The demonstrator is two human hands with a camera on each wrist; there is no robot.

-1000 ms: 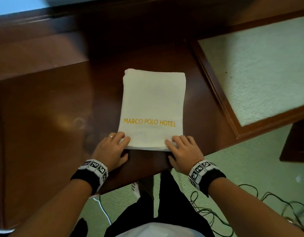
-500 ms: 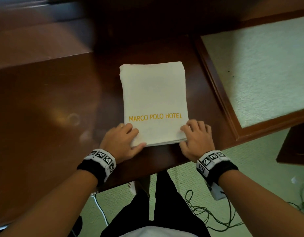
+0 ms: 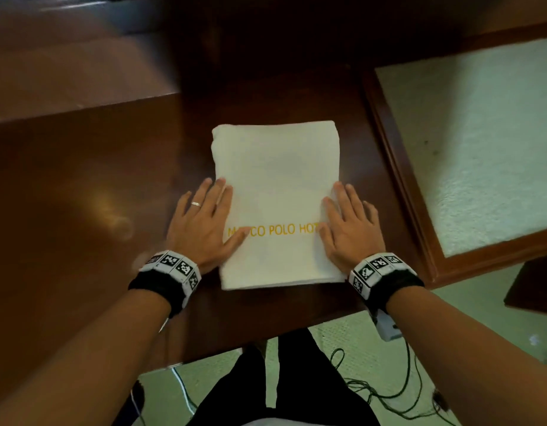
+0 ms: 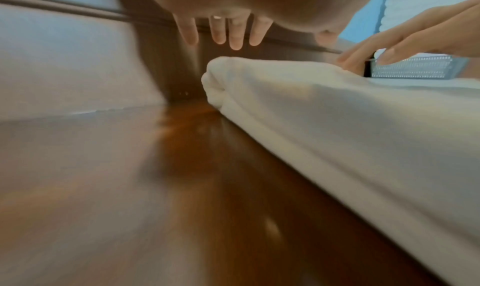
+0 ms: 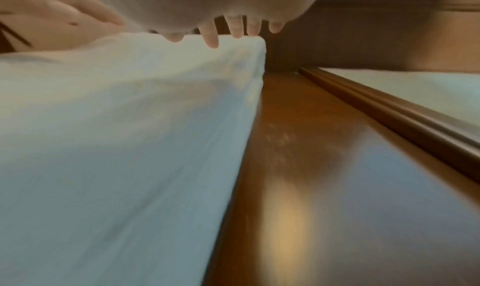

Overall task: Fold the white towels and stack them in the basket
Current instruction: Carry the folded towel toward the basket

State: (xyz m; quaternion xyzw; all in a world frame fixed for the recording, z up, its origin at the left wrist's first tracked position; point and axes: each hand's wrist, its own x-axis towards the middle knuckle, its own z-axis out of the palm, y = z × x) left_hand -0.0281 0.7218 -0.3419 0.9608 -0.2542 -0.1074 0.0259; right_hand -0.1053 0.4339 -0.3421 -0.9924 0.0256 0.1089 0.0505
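A folded white towel (image 3: 278,192) with yellow "MARCO POLO HOTEL" lettering lies flat on the dark wooden table (image 3: 81,195). My left hand (image 3: 204,219) lies flat with straight fingers along the towel's left edge, thumb on the cloth. My right hand (image 3: 347,222) lies flat along the right edge, its fingers straight and overlapping the cloth. The left wrist view shows the towel's thick folded side (image 4: 324,110), my left fingers (image 4: 236,36) spread above it, and a pale mesh basket (image 4: 413,69) behind the right hand. The right wrist view shows the towel (image 5: 130,126) below my right fingers (image 5: 211,38).
A wooden-framed panel with pale textured fabric (image 3: 481,142) stands right of the towel, its raised rim (image 5: 389,106) close to my right hand. A raised wooden ledge (image 3: 81,66) runs along the back left. Cables (image 3: 389,395) trail on the green carpet below the table's front edge.
Both hands have slid forward from the towel's near corners to its long sides, and the fingers have straightened flat. The towel itself stays in place on the table.
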